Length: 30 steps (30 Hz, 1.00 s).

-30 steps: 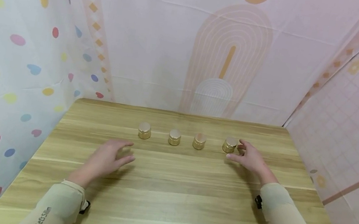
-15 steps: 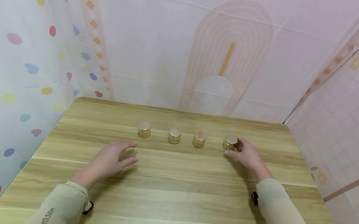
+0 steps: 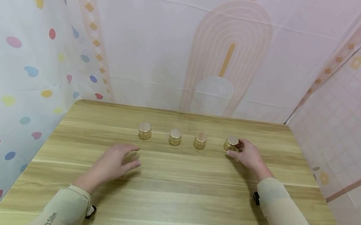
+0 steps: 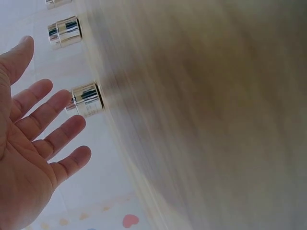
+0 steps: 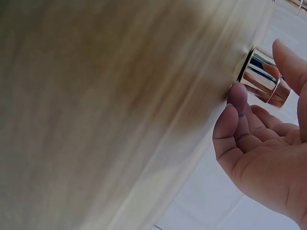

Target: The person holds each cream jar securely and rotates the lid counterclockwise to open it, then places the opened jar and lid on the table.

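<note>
Several small shiny gold jars with flat lids stand upright in a row across the table. At the right end, my right hand [image 3: 251, 156] holds the rightmost jar [image 3: 230, 144] between thumb and curled fingers. That jar [image 5: 261, 72] still stands on the tabletop in the right wrist view. My left hand [image 3: 111, 165] hovers over the table, in front of the leftmost jar [image 3: 145, 131] and apart from it. In the left wrist view its fingers [image 4: 41, 117] are spread and loosely bent, with nothing in them. The two middle jars, left [image 3: 175, 137] and right [image 3: 200, 141], are untouched.
The wood-grain table [image 3: 167, 203] ends at the back against a pale patterned cloth [image 3: 155, 47]. A dotted cloth [image 3: 17, 66] hangs along the left side and a pink grid cloth [image 3: 357, 114] along the right.
My right hand has moved slightly left and closed its fingers and thumb on the rightmost jar. My left hand has drifted a little to the right. The jars stay in place.
</note>
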Motion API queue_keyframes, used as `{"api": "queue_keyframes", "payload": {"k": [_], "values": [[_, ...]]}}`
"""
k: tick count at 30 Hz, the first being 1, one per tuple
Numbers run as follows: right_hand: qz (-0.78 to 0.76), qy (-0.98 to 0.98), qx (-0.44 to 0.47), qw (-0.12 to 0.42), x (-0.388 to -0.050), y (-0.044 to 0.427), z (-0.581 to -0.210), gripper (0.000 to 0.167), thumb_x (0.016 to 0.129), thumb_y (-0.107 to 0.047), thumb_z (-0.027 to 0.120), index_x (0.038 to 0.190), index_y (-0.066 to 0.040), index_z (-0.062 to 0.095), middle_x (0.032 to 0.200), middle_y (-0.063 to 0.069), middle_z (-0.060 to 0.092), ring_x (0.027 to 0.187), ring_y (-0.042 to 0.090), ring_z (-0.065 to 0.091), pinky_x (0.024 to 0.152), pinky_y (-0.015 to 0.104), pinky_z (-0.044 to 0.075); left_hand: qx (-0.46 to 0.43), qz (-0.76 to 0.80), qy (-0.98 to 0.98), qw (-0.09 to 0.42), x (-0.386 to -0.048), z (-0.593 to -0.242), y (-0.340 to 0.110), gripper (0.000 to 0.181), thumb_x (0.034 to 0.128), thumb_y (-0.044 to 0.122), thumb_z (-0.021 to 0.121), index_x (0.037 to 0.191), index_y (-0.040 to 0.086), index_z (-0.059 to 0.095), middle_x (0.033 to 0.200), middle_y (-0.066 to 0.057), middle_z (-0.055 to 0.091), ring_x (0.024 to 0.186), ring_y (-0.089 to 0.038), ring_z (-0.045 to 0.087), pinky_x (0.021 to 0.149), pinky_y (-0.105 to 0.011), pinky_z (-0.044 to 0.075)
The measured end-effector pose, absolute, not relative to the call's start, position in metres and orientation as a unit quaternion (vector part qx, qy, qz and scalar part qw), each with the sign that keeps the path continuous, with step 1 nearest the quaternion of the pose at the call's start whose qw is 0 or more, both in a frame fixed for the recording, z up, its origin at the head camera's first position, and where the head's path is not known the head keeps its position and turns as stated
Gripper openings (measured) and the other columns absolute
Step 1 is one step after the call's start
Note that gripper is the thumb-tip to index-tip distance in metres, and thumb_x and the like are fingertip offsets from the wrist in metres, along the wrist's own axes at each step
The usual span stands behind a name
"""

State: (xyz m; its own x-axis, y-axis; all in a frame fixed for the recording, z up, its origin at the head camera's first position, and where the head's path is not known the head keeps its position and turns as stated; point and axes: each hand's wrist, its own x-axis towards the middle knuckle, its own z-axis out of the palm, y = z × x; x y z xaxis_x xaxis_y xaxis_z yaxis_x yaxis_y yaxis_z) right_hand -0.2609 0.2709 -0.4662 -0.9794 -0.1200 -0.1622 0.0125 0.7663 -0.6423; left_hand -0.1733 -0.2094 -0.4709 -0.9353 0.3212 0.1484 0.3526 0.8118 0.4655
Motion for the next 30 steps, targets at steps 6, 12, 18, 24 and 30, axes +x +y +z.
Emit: {"api": "queue_keyframes", "payload": {"k": [6,12,18,24,30], "values": [[-0.333,0.938,-0.034,0.095,-0.265,0.268,-0.466,0.067,0.099,-0.032,0.079,0.148,0.005,0.051,0.146,0.030,0.062,0.134,0.046,0.061,0.114,0.059,0.051,-0.181,-0.244,-0.952,0.039,-0.173,-0.471,-0.207,0.054,0.0985,0.035,0.078,0.141,0.004,0.066,0.145,-0.021,0.067,0.136,-0.047,0.060,0.117,-0.065,0.045],[-0.332,0.937,-0.038,0.100,-0.266,0.268,-0.466,0.064,0.099,-0.031,0.078,0.146,0.005,0.053,0.144,0.029,0.063,0.133,0.045,0.062,0.113,0.058,0.051,-0.187,-0.238,-0.952,0.039,-0.172,-0.471,-0.204,0.053,0.0984,0.034,0.079,0.141,0.005,0.067,0.144,-0.019,0.068,0.136,-0.044,0.062,0.117,-0.064,0.046],[-0.334,0.937,-0.037,0.099,-0.266,0.268,-0.466,0.067,0.098,-0.032,0.080,0.146,0.006,0.052,0.142,0.030,0.064,0.131,0.046,0.063,0.112,0.058,0.052,-0.192,-0.229,-0.954,0.033,-0.171,-0.469,-0.199,0.053,0.0985,0.035,0.079,0.141,0.005,0.067,0.144,-0.019,0.069,0.136,-0.044,0.062,0.117,-0.063,0.046],[-0.329,0.939,-0.036,0.096,-0.267,0.268,-0.465,0.068,0.098,-0.034,0.080,0.144,0.007,0.053,0.139,0.030,0.065,0.129,0.046,0.063,0.111,0.058,0.052,-0.199,-0.222,-0.954,0.018,-0.169,-0.466,-0.192,0.056,0.0975,0.037,0.079,0.142,0.005,0.066,0.144,-0.020,0.068,0.137,-0.045,0.061,0.118,-0.063,0.046],[-0.321,0.942,-0.030,0.094,-0.267,0.266,-0.465,0.067,0.097,-0.037,0.080,0.141,0.007,0.055,0.136,0.029,0.066,0.126,0.044,0.064,0.109,0.058,0.052,-0.214,-0.213,-0.953,0.016,-0.167,-0.464,-0.186,0.055,0.0974,0.036,0.079,0.140,0.003,0.066,0.143,-0.021,0.068,0.135,-0.045,0.062,0.118,-0.064,0.045]]}}
